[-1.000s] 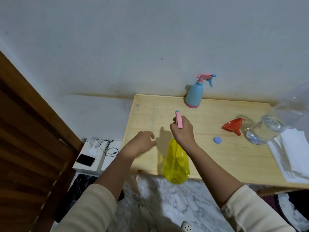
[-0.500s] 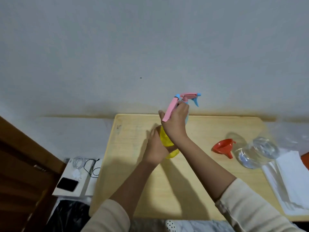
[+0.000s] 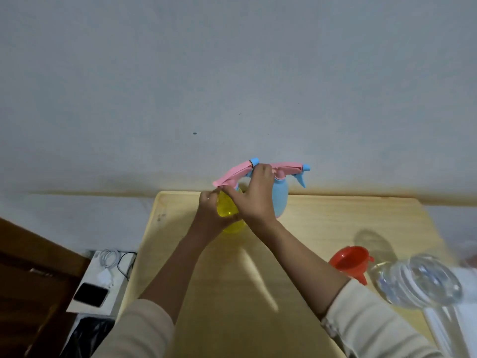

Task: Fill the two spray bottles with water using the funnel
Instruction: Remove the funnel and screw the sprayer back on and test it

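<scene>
Left hand [image 3: 210, 213] wrapped yellow spray bottle [image 3: 227, 210] body, right hand [image 3: 254, 200] fingers curled on its pink trigger head [image 3: 232, 174]; bottle just left of blue spray bottle [image 3: 281, 200]. Red funnel [image 3: 348, 259] well right of it.

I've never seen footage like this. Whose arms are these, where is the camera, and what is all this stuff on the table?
There is no machine here. These are a person's two bare arms, filmed by a wide-angle camera worn on their head and looking down. The left hand grips the body of a yellow spray bottle, which appears to stand on the wooden table. The right hand curls round its pink spray head. Just behind stands a blue spray bottle. To the right lie a red funnel and a clear water container, which is blurred.
</scene>
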### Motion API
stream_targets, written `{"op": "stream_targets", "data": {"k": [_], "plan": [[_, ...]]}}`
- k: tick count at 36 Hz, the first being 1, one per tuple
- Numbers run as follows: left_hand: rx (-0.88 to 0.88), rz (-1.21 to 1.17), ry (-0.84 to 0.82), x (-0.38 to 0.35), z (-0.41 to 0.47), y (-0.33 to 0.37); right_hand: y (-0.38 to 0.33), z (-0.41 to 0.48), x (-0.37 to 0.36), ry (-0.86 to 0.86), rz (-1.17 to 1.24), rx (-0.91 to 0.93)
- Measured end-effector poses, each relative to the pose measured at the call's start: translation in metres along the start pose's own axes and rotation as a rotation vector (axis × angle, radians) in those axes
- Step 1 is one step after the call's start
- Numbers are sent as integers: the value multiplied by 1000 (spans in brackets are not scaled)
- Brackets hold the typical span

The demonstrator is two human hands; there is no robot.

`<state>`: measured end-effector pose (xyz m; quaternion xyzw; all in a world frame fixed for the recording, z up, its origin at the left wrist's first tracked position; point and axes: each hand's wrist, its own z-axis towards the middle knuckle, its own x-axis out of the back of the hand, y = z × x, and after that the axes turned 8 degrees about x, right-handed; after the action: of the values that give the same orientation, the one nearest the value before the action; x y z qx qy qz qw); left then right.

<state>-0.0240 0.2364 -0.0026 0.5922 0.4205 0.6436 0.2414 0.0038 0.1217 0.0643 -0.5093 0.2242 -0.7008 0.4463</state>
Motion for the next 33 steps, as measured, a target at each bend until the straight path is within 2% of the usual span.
{"op": "stream_targets", "data": {"k": [3,7,13,25,29,33], "plan": [[-45,47,92,1,8,7,5,6,-12,29,-21,5],[-38,75,48,-3,21,6,12,17,-19,85,-37,-40],[-86,-56,58,-2,29,12,18,27,-22,109,-52,-62],[-22,-122,52,-10,41,-7,19,21,-14,171,45,-43],[-39,-144,50,-11,40,-8,21,6,-6,270,83,9],[-33,-188,39,-12,38,-11,35,-25,-1,414,141,-79]]}}
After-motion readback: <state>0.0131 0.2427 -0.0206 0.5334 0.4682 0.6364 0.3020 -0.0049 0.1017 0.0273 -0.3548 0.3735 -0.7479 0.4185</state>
